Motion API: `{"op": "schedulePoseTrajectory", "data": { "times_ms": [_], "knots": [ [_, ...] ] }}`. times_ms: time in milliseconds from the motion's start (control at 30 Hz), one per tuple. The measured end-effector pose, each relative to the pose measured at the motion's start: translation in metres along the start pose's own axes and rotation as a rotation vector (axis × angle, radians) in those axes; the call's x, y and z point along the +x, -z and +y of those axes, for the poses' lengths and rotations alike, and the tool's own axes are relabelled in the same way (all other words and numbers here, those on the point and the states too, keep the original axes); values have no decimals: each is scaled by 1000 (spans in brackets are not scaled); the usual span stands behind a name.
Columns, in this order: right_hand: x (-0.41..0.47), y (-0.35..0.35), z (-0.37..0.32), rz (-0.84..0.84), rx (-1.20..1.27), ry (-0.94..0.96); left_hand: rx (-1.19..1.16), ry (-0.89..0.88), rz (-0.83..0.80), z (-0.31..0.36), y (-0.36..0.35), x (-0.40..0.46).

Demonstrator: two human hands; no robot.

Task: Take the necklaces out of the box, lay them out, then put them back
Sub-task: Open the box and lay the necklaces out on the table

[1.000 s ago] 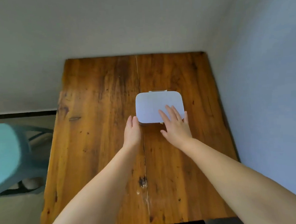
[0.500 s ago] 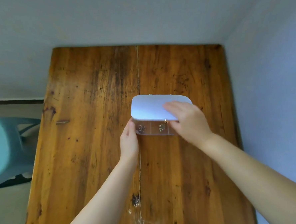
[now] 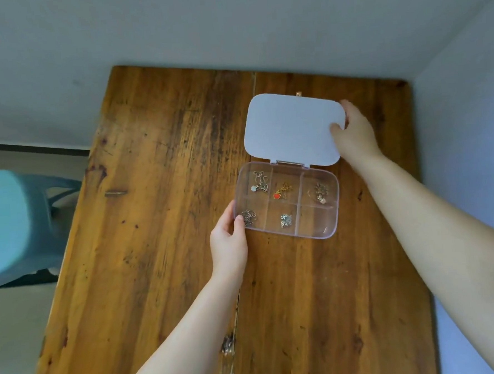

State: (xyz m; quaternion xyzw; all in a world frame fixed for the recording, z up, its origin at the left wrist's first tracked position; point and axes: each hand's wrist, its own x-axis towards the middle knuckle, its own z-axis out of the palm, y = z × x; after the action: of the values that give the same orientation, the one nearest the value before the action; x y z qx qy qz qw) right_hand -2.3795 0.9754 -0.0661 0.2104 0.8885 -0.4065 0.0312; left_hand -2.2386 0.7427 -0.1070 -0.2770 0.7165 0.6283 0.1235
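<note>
Necklaces (image 3: 284, 191) in open box (image 3: 317, 226), L hand (image 3: 228, 240) pinching box corner, R hand (image 3: 354, 135) fingers clamped on lid (image 3: 291, 126) edge.

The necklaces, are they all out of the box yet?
Not yet. The lid is flipped open, with the right hand at its edge and the left hand steadying the box. Five necklaces, like the red heart one, sit in their compartments; one compartment is empty. Taking out, laying on the table and returning all remain.
</note>
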Motion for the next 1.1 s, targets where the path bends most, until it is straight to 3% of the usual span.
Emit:
{"op": "schedulePoseTrajectory", "data": {
  "times_ms": [100, 167, 233, 367, 600, 1100],
  "knots": [
    [-38, -16, -17, 152, -154, 308, 14, -2, -4, -2, 1, -1],
    [-65, -36, -31, -18, -212, 557, 5, -10, -8, -1, 1, -1],
    [-80, -63, -41, -291, -401, 646, -3, -16, -24, 0, 2, -1],
    [-73, -94, -43, -439, -761, 664, 29, -45, -66, 0, 6, -1],
    [-72, -100, -50, -458, -937, 638, 36, -73, -87, 1, 8, 0],
    [-78, -95, -70, -681, -1226, 550, 115, -100, -73, 4, 5, -2]
  ]
}}
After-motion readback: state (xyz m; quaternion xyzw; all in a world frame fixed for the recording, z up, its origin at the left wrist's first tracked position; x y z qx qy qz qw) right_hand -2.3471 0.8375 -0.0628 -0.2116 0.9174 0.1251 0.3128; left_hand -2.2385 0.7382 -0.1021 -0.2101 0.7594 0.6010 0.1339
